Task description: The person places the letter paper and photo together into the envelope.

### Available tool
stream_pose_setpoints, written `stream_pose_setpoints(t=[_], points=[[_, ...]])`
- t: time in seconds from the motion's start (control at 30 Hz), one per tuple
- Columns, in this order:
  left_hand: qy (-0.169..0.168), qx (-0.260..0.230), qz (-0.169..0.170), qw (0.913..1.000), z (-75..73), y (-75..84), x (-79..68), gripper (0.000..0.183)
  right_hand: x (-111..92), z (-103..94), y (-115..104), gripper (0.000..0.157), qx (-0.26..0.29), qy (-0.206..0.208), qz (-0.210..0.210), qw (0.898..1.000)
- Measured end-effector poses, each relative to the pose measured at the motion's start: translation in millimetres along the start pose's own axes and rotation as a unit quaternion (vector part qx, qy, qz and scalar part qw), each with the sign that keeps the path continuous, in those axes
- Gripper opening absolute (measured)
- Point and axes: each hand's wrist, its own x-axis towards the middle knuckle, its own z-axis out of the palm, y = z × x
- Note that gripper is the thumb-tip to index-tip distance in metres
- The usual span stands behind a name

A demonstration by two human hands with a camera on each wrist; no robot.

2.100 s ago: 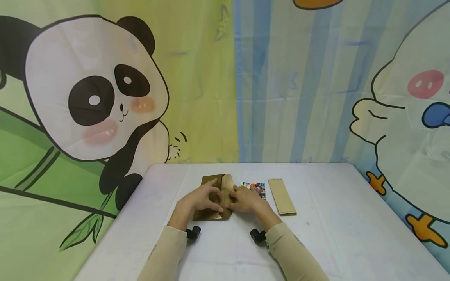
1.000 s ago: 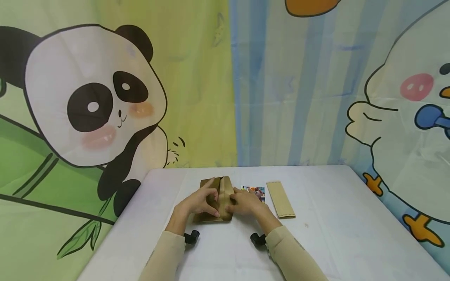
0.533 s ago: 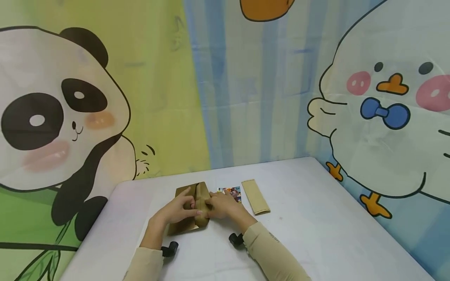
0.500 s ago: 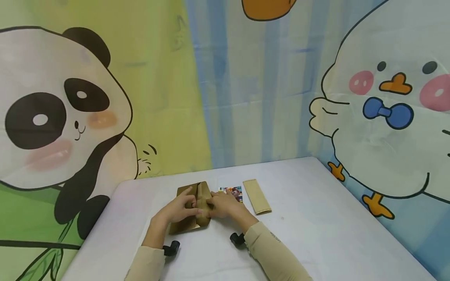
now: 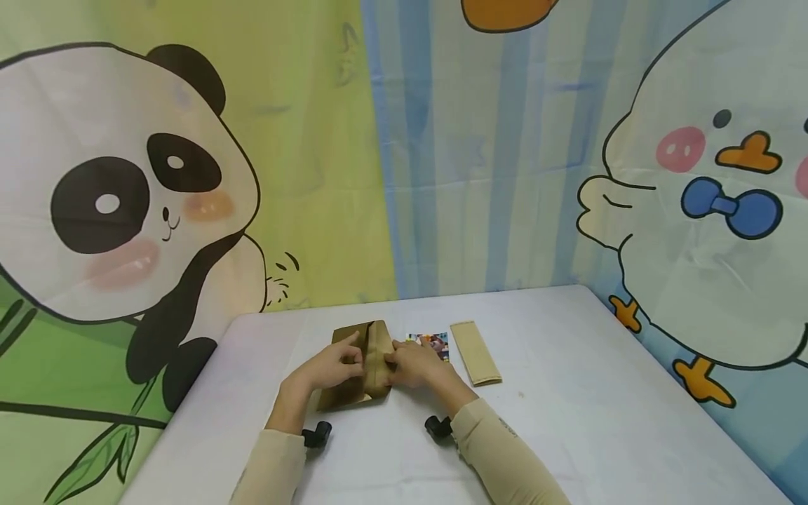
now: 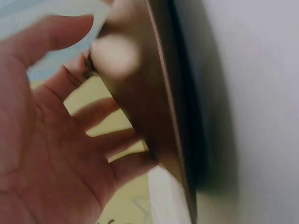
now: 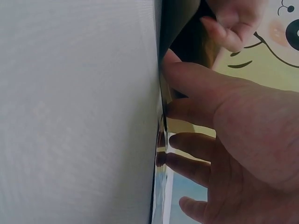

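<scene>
A flat brown piece of folded paper or card (image 5: 341,396), slightly glossy like an envelope, lies on the white table with a lighter flap (image 5: 379,351) along its right side. Over its middle is my left hand (image 5: 331,365), index finger bent and the other fingers loosely extended. In the left wrist view, that thumb stands apart from the brown panel (image 6: 140,93) while the fingers reach behind its edge. My right hand (image 5: 416,363) rests along the right edge, thumb and fingertips at the flap. The right wrist view shows its fingers (image 7: 191,142) spread beside the edge.
A colourful printed card (image 5: 437,344) lies just beyond the right hand and is partly covered by it. To its right is a tan folded strip (image 5: 476,353). Cartoon-printed cloth (image 5: 315,175) hangs behind the white table (image 5: 568,393).
The left thumb has drawn back from the flap, and that hand sits slightly further left on the brown piece. The right hand stays at the right edge. The head view has turned.
</scene>
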Motion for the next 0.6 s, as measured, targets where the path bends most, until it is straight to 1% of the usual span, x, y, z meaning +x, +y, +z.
stream_pose_setpoints(t=[0.07, 0.23, 0.43, 0.6], points=[[-0.011, -0.02, 0.0, 0.9997, -2.8, -2.5, -2.5, 0.008, 1.5, 1.7, 0.2, 0.065, -0.002, -0.001, 0.001, 1.0], [-0.036, -0.039, 0.007, 0.9986, -5.7, -6.9, -7.0, 0.019, 1.4, 3.3, -0.3, 0.065, 0.009, -0.004, -0.002, 1.0], [-0.025, -0.023, 0.03, 0.999, -6.8, -7.7, -8.6, 0.022, 1.4, 3.8, 1.4, 0.063, 0.012, 0.001, -0.013, 1.0], [-0.015, -0.01, 0.038, 0.9991, -8.0, -5.4, -4.7, 0.021, -0.3, 0.4, 7.1, 0.061, 0.03, 0.007, -0.013, 0.999]])
